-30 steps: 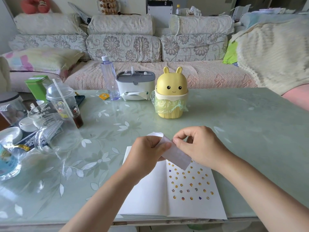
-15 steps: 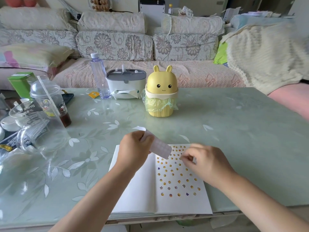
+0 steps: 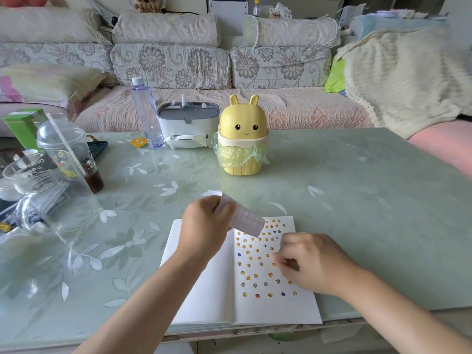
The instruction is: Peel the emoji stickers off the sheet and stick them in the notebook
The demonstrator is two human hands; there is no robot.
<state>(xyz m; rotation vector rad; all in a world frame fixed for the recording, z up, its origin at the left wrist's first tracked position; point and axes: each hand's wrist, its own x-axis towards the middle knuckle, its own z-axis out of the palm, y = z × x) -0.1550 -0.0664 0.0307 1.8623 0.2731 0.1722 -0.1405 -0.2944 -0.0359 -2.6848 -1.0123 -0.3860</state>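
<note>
An open white notebook (image 3: 204,297) lies at the table's near edge, its right page dotted with several small emoji stickers (image 3: 255,267). My left hand (image 3: 204,226) holds the curled, pale sticker sheet (image 3: 245,221) above the notebook's top edge. My right hand (image 3: 309,261) is down on the right page, fingertips together at a spot among the stickers; whether a sticker is between them is too small to tell.
A yellow bunny-shaped bin (image 3: 241,139) with a green bag stands beyond the notebook. A tissue box (image 3: 187,123) and water bottle (image 3: 146,113) sit behind. Plastic cups (image 3: 66,154) and clutter crowd the left. The glass table (image 3: 357,200) meets a sofa at the back.
My right hand left the sticker sheet and dropped down and right onto the notebook's right page. My left hand kept holding the sheet in about the same place.
</note>
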